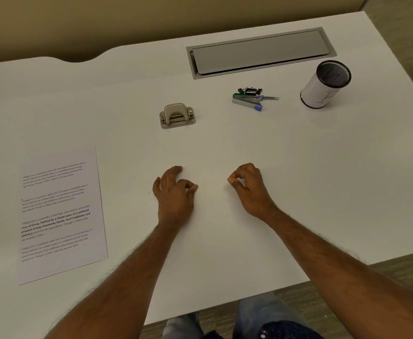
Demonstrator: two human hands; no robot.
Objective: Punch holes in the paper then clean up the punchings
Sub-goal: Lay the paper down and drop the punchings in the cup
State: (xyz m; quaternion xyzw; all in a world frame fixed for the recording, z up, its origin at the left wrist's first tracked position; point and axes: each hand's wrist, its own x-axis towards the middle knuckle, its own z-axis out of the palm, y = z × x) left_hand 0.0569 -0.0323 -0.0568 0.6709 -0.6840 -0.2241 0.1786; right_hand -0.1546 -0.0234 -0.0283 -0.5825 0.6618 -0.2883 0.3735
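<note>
1. Left hand point(174, 192) – lower centre of frame, resting on the white surface point(225, 148). Its fingers point(176, 170) are loosely curled with the tips down, and it holds nothing.
2. Right hand point(249, 189) – just right of the left one and apart from it. Thumb and forefinger tips are pressed together and the other fingers are curled in. Can't tell if anything tiny sits in the pinch.
3. Paper point(61, 216) – one printed sheet lying flat at the lower left of frame, well apart from both hands.
4. Hole punch point(177, 115) – beige, upright at centre frame above the hands, untouched.
5. Upper right: staple boxes point(248, 101) with black binder clips point(249, 90) just above them. Further right is a mesh cup point(325, 84) wrapped in white paper.
6. Grey cable flap point(261, 52) is set into the surface at top of frame.
</note>
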